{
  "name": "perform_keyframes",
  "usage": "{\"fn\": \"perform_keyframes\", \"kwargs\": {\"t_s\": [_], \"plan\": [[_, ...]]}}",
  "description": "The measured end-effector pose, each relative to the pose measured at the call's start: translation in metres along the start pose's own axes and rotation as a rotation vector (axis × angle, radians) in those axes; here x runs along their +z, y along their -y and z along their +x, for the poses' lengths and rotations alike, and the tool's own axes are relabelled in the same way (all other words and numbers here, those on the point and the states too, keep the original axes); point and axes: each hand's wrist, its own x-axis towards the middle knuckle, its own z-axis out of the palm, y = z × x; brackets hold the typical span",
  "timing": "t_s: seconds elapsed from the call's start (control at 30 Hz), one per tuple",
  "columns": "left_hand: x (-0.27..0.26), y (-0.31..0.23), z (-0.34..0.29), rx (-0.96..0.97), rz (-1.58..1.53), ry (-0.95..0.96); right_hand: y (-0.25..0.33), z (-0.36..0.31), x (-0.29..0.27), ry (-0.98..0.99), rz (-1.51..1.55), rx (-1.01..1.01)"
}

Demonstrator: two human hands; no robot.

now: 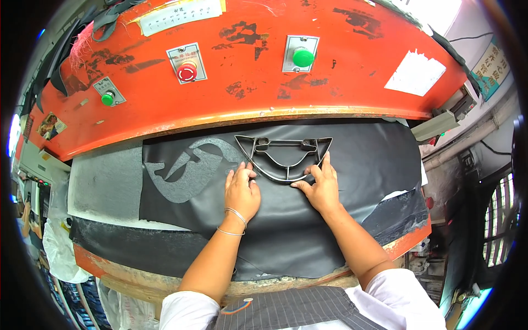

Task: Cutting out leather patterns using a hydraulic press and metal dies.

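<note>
A metal cutting die [284, 165], shaped like a curved bowl with pointed upper corners and inner braces, lies on a sheet of black leather-like material [374, 157]. My left hand [242, 192] has its bent fingertips against the die's lower left side. On the lower right side, my right hand [323, 186] grips the die's rim, its thumb at the bottom curve and its fingers along the outer wall. To the left of the die, cut-out openings [190, 179] in the sheet show the grey surface underneath.
Behind the sheet stands a red-orange press beam [236, 93] with a red button [187, 71] and green buttons [303, 57]. A grey cutting board [107, 181] shows at the left. The black sheet droops over the wooden front edge [165, 286]. A white plastic bag [60, 247] hangs at the left.
</note>
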Motion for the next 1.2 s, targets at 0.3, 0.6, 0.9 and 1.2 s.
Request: {"fn": "perform_keyframes", "kwargs": {"t_s": [0.3,0.6,0.9,1.2], "plan": [[-0.012,0.001,0.002,-0.02,-0.048,-0.002,0.003,0.0,-0.009,0.06,-0.071,-0.055],[-0.213,0.047,0.041,0.022,-0.305,-0.878,0.081,0.057,-0.093,-0.32,0.337,-0.202],[-0.275,0.036,0.067,0.132,0.216,-0.753,0.098,0.106,-0.097,-0.333,0.489,-0.189],[-0.093,-0.059,-0.129,0.17,-0.143,0.269,0.041,-0.103,-0.09,0.76,0.013,-0.586]]}}
